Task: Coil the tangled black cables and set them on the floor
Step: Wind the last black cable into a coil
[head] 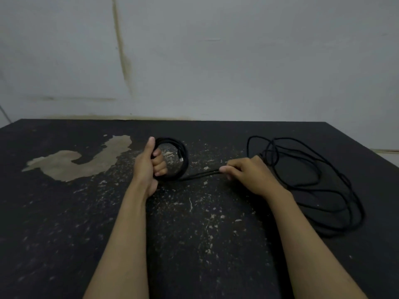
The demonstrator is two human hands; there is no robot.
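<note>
Your left hand (149, 165) stands thumb-up, fingers (160, 162) curled through the coil (180, 156), gripping it. Your right hand (248, 171), palm down, pinches the cable (200, 174) running right to the loose tangle (313, 182).

Half-wound cable coil (180, 157) in left hand (149, 164)

You face a dark, worn floor (64, 223) with a bare patch (73, 165), backed by a stained pale wall (237, 61).
</note>
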